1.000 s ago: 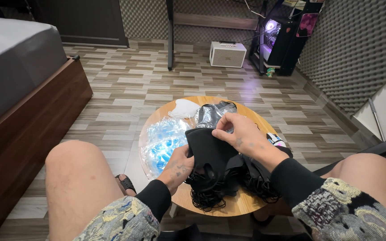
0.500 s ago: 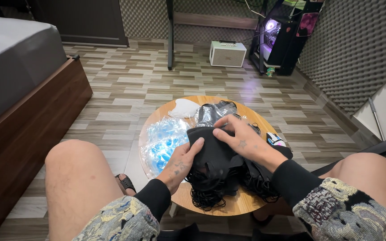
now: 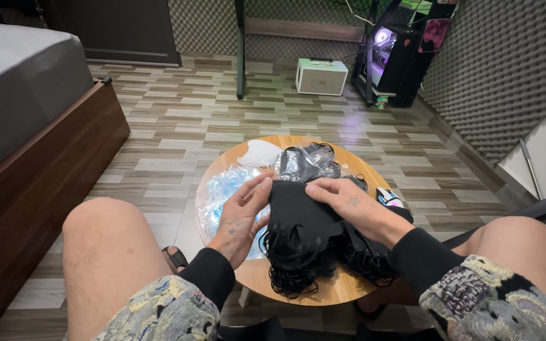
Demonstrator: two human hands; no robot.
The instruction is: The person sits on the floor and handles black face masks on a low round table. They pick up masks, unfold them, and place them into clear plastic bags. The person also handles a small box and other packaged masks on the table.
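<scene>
Head camera looks down on a small round desk (image 3: 349, 292). Both hands pinch a black face mask (image 3: 298, 211) at its top edge near the desk's middle: left hand (image 3: 242, 213) and right hand (image 3: 349, 203), each grip pressed onto the fabric. Clear plastic bags (image 3: 222, 196) lie along the left edge.

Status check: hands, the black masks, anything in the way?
Left hand and right hand pinch top black mask. Stack on round table. Clear bag beside it.
</scene>
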